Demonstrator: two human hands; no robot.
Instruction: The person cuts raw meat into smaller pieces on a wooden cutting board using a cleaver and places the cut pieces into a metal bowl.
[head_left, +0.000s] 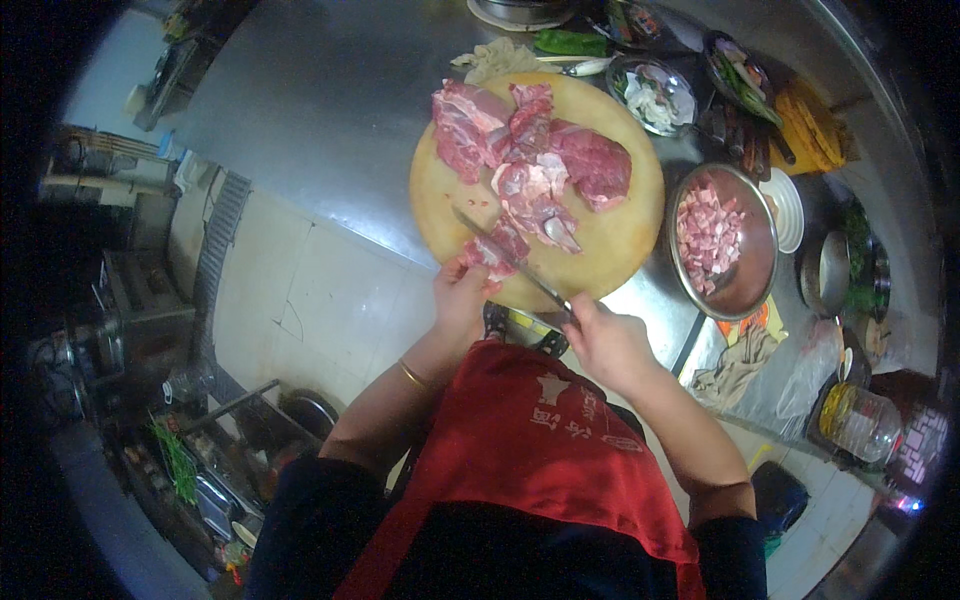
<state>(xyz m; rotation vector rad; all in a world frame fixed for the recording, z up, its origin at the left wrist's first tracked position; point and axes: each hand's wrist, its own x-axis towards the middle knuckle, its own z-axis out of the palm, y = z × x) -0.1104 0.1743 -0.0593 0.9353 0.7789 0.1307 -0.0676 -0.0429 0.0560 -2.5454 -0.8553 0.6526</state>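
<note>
My right hand (611, 341) grips the handle of a long knife (531, 276), whose blade lies across a small piece of raw meat (512, 238) near the front left of a round cutting board (615, 255). With its fingertips, my left hand (463, 289) pinches the near end of that piece, just left of the blade. Farther back on the board rest larger chunks of raw red meat (592, 161) and a fatty, sinewy piece (531, 191). To the right of the board, a metal bowl (759, 262) holds many small cubes of cut meat (706, 236).
Behind the board lie a crumpled cloth (495, 60), a green pepper (574, 43) and a bowl of pale sliced food (652, 97). Another rag (739, 367) sits at the right front. A large plastic jug (862, 424) stands farther right. The steel table's front edge runs beneath the board.
</note>
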